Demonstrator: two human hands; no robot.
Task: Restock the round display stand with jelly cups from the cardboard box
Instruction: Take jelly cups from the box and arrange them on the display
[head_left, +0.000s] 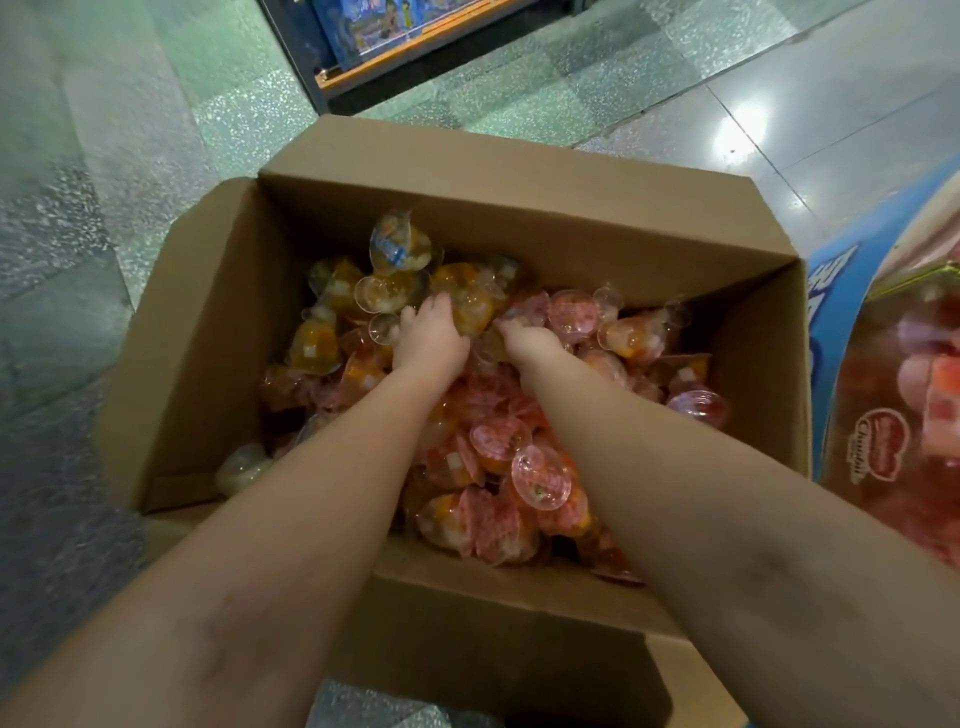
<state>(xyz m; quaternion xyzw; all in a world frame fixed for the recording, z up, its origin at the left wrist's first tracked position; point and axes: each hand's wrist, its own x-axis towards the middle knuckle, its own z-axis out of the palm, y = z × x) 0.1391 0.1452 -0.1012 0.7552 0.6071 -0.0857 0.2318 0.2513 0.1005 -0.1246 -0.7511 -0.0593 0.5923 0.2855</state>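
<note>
Jelly cups (493, 395) fill the cardboard box (218, 332) at frame centre. The left hand (428, 338) and right hand (524, 338) dig into the pile, fingers buried; grip unclear. The display stand (883, 374) sits at right edge. Scooping gently with both hands should avoid crushing lids.

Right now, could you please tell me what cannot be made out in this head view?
- Fingertips of left hand and right hand: buried among the clear plastic jelly cups, grip unclear.
- Brown cardboard box floor: covered by cups.
- Blue round display stand: cut off by right edge.
- Dark shelf: blurred, cut off at top.
</note>
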